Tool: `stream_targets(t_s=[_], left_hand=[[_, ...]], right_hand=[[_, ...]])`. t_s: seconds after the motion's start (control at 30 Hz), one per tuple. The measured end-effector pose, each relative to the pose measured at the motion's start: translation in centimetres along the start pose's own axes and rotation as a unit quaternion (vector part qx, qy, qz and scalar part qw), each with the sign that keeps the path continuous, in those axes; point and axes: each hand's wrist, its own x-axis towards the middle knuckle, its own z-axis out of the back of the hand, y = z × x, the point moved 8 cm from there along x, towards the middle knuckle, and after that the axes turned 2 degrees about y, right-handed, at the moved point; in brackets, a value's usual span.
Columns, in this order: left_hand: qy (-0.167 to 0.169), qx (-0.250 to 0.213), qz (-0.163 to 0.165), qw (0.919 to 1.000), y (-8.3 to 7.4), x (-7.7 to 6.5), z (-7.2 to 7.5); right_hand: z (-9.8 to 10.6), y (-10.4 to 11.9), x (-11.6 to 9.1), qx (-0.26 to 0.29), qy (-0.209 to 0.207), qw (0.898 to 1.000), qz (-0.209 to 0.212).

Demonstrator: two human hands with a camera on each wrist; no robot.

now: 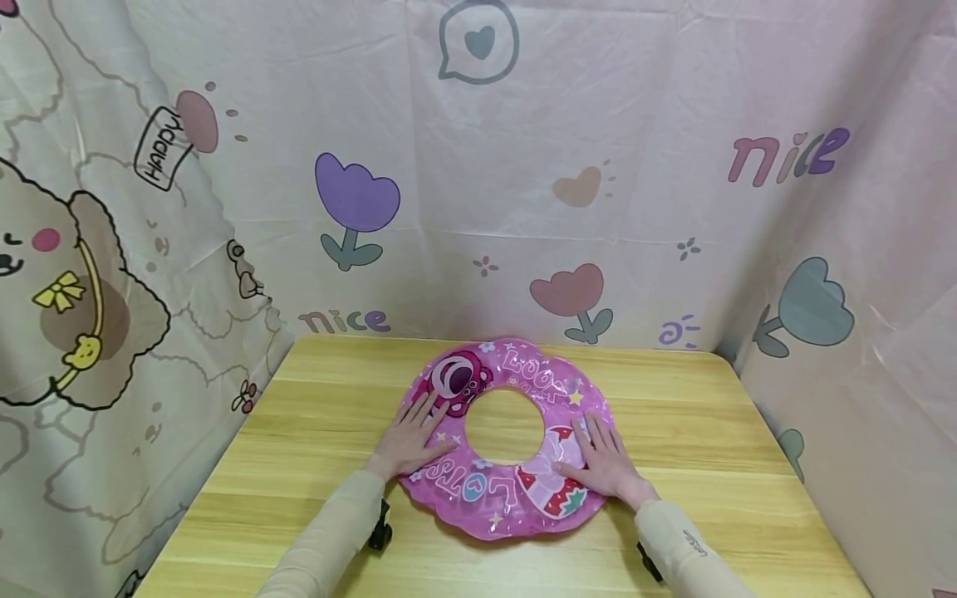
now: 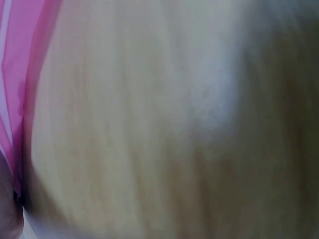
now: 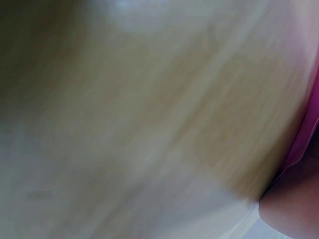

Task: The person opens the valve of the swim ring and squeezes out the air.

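A pink inflatable swim ring (image 1: 499, 507) lies flat on the wooden table, printed with a bear, a strawberry, stars and lettering. On its left side rests my left hand (image 1: 409, 436), palm down with the fingers spread near the bear print. My right hand (image 1: 604, 458) lies palm down on the right side, over the strawberry print, its fingers straight. In the left wrist view only the pink edge of the swim ring (image 2: 37, 45) and a bit of the hand show. The right wrist view catches a sliver of the ring (image 3: 302, 134) beside the hand.
The light wooden table (image 1: 314, 432) spreads around the ring. A printed cloth curtain (image 1: 478, 232) with flowers and hearts hangs along the back edge and both sides. Black straps (image 1: 380, 531) with devices sit under the sleeved wrists.
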Motion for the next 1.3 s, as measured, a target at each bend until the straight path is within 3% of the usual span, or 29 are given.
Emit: stream_targets(t_s=[0.33, 0.5, 0.7, 0.77, 0.9, 1.0, 1.07, 1.3], left_hand=[[0.017, 0.02, 0.006, 0.9996, -0.1, 0.1, 0.3], [-0.001, 0.04, 0.008, 0.9992, -0.5, -0.1, 1.3], [-0.028, 0.049, 0.001, 0.9984, -0.8, -0.2, 2.0], [-0.039, 0.059, -0.012, 0.9974, -1.1, -0.2, 2.2], [-0.037, 0.056, -0.026, 0.9974, -1.5, -0.4, 2.2], [-0.016, 0.037, -0.015, 0.9991, -1.5, -0.4, 1.9], [-0.02, 0.036, -0.016, 0.999, -1.7, -0.4, 2.1], [-0.09, 0.08, -0.066, 0.9905, -2.6, -0.4, 3.3]], right_hand=[[0.9, 0.3, -0.2, 0.007, -0.008, 1.0, 0.012], [2.1, 0.1, -0.2, 0.014, -0.034, 0.999, 0.017], [3.4, 0.0, -0.2, 0.007, -0.069, 0.998, -0.01], [3.2, 0.3, -0.3, -0.008, -0.062, 0.998, -0.018], [2.2, 1.2, -0.4, 0.014, -0.029, 0.999, -0.021], [1.5, 1.3, -0.3, 0.027, -0.002, 0.999, -0.025], [1.4, 0.9, -0.3, 0.013, -0.002, 0.999, -0.033], [3.3, 0.5, -0.2, -0.054, -0.103, 0.992, -0.046]])
